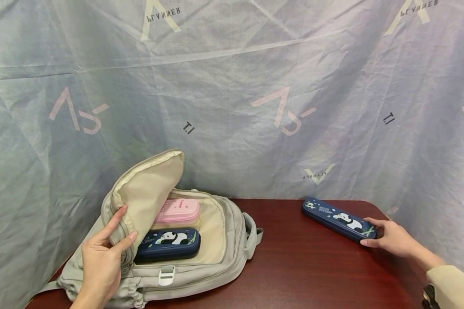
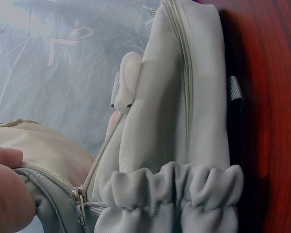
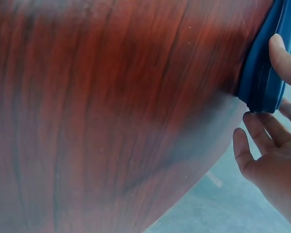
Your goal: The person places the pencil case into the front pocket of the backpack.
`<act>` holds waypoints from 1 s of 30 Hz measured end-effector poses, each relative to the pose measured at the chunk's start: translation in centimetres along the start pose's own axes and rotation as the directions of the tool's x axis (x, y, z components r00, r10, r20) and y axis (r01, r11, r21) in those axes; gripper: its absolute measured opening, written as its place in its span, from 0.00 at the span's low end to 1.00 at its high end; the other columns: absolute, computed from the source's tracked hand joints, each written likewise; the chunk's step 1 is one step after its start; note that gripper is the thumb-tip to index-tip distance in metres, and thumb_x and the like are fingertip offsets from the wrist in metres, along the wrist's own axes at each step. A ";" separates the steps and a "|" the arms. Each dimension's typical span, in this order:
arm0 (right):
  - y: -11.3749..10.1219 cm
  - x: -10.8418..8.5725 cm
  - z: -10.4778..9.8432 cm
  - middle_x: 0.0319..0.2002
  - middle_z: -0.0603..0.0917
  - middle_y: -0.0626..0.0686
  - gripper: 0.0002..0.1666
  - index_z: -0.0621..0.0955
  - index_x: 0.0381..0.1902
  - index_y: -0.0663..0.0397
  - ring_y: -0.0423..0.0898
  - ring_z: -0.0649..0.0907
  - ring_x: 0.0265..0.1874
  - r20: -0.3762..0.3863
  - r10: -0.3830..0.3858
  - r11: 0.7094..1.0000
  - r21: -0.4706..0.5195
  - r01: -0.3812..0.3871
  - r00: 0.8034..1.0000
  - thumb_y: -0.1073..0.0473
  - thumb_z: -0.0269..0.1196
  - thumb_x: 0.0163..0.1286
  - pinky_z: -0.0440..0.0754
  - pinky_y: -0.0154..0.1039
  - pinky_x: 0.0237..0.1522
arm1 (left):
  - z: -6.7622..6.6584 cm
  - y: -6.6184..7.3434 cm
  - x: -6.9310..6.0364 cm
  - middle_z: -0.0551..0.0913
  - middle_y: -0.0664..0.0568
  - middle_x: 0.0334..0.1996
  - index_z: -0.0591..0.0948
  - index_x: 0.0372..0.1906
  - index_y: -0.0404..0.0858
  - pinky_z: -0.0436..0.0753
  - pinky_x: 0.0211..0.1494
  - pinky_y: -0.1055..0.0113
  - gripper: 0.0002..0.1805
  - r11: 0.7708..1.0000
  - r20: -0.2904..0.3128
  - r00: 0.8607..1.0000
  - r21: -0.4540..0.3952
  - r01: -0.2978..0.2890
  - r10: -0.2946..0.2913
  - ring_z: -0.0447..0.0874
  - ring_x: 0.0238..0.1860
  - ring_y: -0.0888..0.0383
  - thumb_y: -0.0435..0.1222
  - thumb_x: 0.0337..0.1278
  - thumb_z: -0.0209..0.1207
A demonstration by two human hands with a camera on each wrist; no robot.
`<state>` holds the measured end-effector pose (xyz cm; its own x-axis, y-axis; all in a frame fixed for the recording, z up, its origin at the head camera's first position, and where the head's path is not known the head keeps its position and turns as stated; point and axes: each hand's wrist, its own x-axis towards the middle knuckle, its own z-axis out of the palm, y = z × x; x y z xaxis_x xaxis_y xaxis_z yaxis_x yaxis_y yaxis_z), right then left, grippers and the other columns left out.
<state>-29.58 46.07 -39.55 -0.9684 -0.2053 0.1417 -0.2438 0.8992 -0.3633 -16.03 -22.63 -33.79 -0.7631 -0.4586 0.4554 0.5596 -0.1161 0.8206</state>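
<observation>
A light grey-green backpack (image 1: 232, 257) lies on the table with its front flap (image 1: 148, 189) lifted. My left hand (image 1: 102, 257) pinches the flap's zippered edge between thumb and fingers; the left wrist view shows the zipper pull (image 2: 81, 206) close by. Inside the bag lie a dark blue pencil case (image 1: 174, 245) with a panda and, behind it, a pink pencil case (image 1: 181, 211) on top of a yellowish one. At the table's right, my right hand (image 1: 390, 238) grips the near end of another blue panda pencil case (image 1: 336, 219), thumb on one side and fingers on the other.
The dark red wooden table (image 1: 286, 266) stretches between the bag and the right-hand pencil case. A grey printed cloth (image 1: 232, 107) hangs behind and at both sides. A carry handle (image 1: 252, 236) sticks out from the bag's right end.
</observation>
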 end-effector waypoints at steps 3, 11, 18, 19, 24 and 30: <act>0.0 -0.2 0.2 0.51 0.83 0.71 0.51 0.76 0.66 0.75 0.59 0.82 0.45 -0.022 -0.009 1.000 0.005 0.009 1.000 0.45 0.82 0.56 0.81 0.52 0.42 | 0.0 0.0 0.0 0.83 0.53 0.66 0.76 0.67 0.23 0.67 0.75 0.70 0.36 1.000 -0.002 1.000 0.010 0.005 -0.005 0.60 0.79 0.55 0.03 0.50 0.56; -0.6 -0.7 0.2 0.52 0.83 0.67 0.48 0.75 0.68 0.75 0.52 0.82 0.43 0.026 -0.029 0.993 0.114 0.026 0.999 0.54 0.82 0.57 0.80 0.35 0.37 | 0.0 -0.1 0.1 0.83 0.53 0.65 0.77 0.67 0.23 0.66 0.76 0.69 0.36 1.000 -0.010 1.000 0.013 0.003 -0.003 0.61 0.79 0.54 0.03 0.50 0.56; -0.9 -1.3 0.3 0.51 0.84 0.65 0.48 0.70 0.70 0.78 0.43 0.82 0.40 0.043 -0.053 0.975 0.216 0.043 0.998 0.58 0.79 0.61 0.81 0.32 0.37 | 0.0 -0.1 0.1 0.83 0.53 0.65 0.76 0.67 0.23 0.65 0.76 0.69 0.36 1.000 -0.009 1.000 0.008 0.000 0.001 0.60 0.79 0.54 0.03 0.50 0.56; -0.9 -1.4 0.3 0.51 0.85 0.64 0.48 0.70 0.71 0.78 0.42 0.82 0.40 0.038 -0.046 0.975 0.217 0.037 0.998 0.58 0.79 0.62 0.80 0.32 0.38 | 0.0 -0.1 0.1 0.83 0.53 0.65 0.76 0.67 0.23 0.65 0.76 0.69 0.36 1.000 -0.008 1.000 0.008 0.001 -0.001 0.60 0.79 0.54 0.03 0.50 0.56; -0.8 -1.9 0.5 0.47 0.86 0.59 0.45 0.72 0.71 0.77 0.39 0.82 0.39 0.035 -0.018 0.966 0.260 0.009 0.999 0.57 0.77 0.65 0.79 0.31 0.37 | 0.0 -0.1 0.1 0.83 0.53 0.66 0.76 0.67 0.23 0.67 0.75 0.70 0.36 1.000 -0.005 1.000 0.004 0.009 -0.009 0.59 0.80 0.54 0.04 0.50 0.56; -0.7 -1.9 0.8 0.45 0.86 0.59 0.43 0.71 0.70 0.78 0.38 0.82 0.38 0.047 -0.038 0.944 0.330 0.020 0.998 0.59 0.76 0.66 0.80 0.31 0.36 | 0.0 -0.1 0.1 0.83 0.53 0.66 0.76 0.67 0.22 0.65 0.76 0.69 0.36 1.000 -0.003 1.000 -0.009 -0.005 0.005 0.59 0.79 0.54 0.03 0.50 0.56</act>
<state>-27.56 45.51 -40.28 -0.9599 -0.2573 0.1116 -0.2670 0.7168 -0.6442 -16.17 -22.61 -33.85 -0.7594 -0.4620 0.4581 0.5660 -0.1221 0.8153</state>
